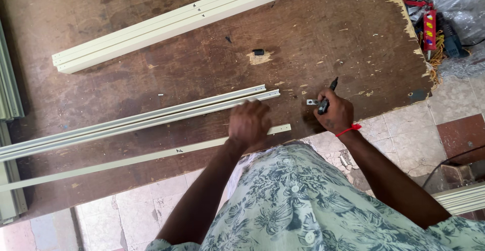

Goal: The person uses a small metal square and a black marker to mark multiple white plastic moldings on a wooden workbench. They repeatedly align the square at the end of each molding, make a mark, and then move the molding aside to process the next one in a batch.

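right hand (334, 113) gripping marker (327, 95) (black), workbench (323, 33)

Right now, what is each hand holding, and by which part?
The right hand grips a black marker around its lower barrel, tip end free. The left hand rests on the pale metal strips; whether it grips them cannot be told.

left hand (249, 123): blurred, fingers not clear
long profiles (126, 122): cut off at table's left edge
small metal piece (312, 102): too small to tell
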